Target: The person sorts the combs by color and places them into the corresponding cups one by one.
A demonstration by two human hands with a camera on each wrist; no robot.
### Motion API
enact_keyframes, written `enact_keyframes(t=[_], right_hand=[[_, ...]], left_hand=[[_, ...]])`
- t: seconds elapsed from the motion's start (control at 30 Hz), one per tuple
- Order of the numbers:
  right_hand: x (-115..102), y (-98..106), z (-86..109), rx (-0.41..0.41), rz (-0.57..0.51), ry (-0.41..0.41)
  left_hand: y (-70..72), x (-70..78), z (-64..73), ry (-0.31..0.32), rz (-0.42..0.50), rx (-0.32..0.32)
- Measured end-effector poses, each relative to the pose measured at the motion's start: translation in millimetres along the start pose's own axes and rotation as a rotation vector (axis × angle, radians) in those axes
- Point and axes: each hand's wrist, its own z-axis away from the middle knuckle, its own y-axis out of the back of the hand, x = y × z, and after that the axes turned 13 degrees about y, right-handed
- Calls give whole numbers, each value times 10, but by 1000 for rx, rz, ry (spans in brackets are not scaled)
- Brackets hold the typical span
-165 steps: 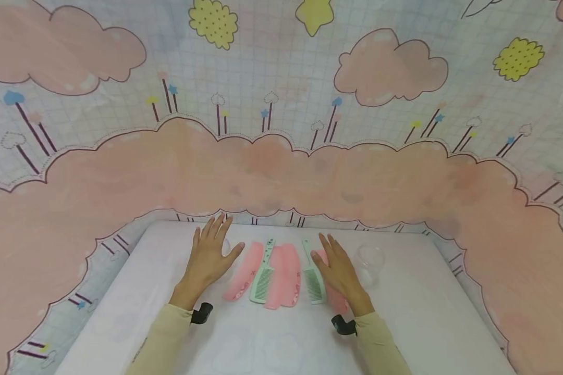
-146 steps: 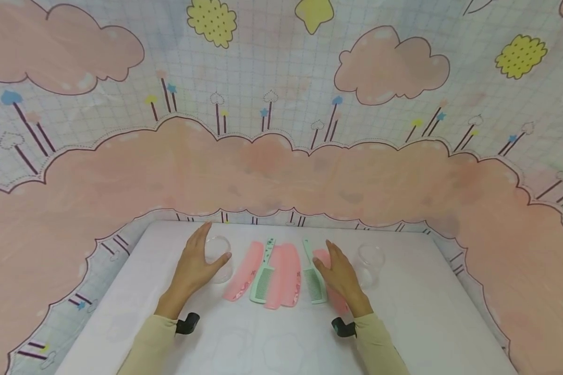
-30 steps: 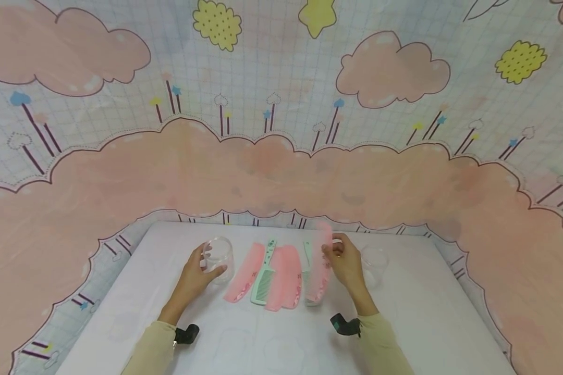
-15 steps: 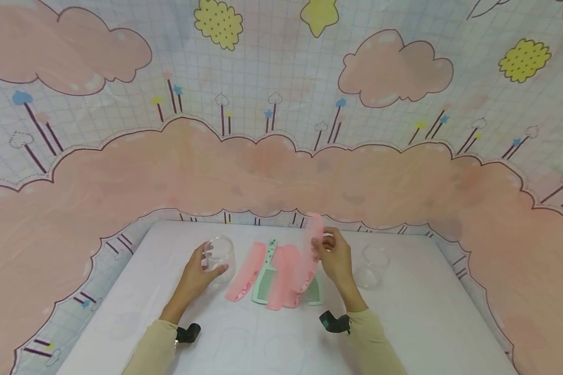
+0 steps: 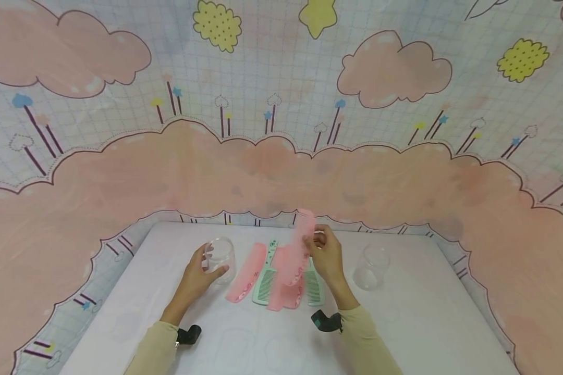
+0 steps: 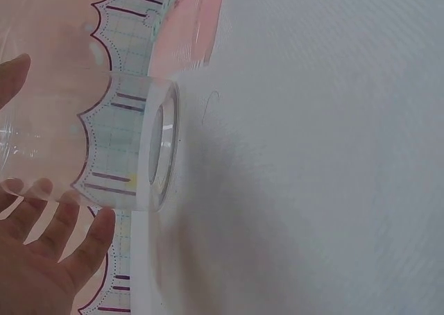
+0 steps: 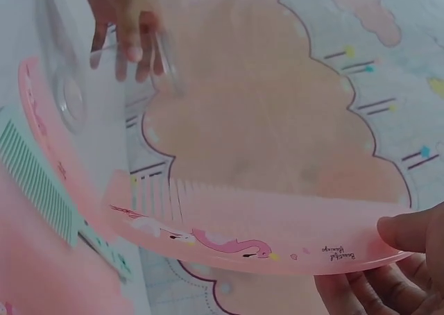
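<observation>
My left hand (image 5: 193,281) holds a clear cup (image 5: 222,255) round its side, thumb on one side and fingers on the other. In the left wrist view the cup's thick base (image 6: 166,148) is right at the white tabletop. My right hand (image 5: 327,258) pinches a pink comb (image 5: 301,242) near one end, raised over the other combs. The right wrist view shows the flamingo print along the held comb (image 7: 229,242), its teeth upward. Below it on the table lie a pink comb (image 5: 246,273) at the left, a green handled comb (image 5: 264,286), overlapping pink combs (image 5: 276,299) and another green comb (image 5: 315,291).
A second clear cup (image 5: 370,271) stands on the white table (image 5: 431,312), right of my right hand. Behind the table's far edge hangs a printed cloth (image 5: 262,172) with clouds and stars. A black wrist camera (image 5: 326,320) sits at my right sleeve.
My left hand has gone from hovering by the cup to holding it. My right hand has picked up the rightmost pink comb and carried it left, uncovering the right green comb.
</observation>
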Motion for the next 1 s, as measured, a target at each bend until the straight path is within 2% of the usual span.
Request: enact_keyframes(t=[0.43,0.63,0.7,0.9,1.0], right_hand=[[-133,-175,-29,-9,-75,84],[-238,-247,-63,-27,-147,62],[-310,-261,-81,-36,-166,57],[-722,-262,-85,-55,-216,90],[-783,-311,-97,-45,-247,103]], left_hand=[[-4,-6,7,-9,3,11],[-3,-19,23,-23,9,15],[1,-23,30,-28,17,15],[5,-14,37,-35,27,11],[0,-16,46,-37,32,11]])
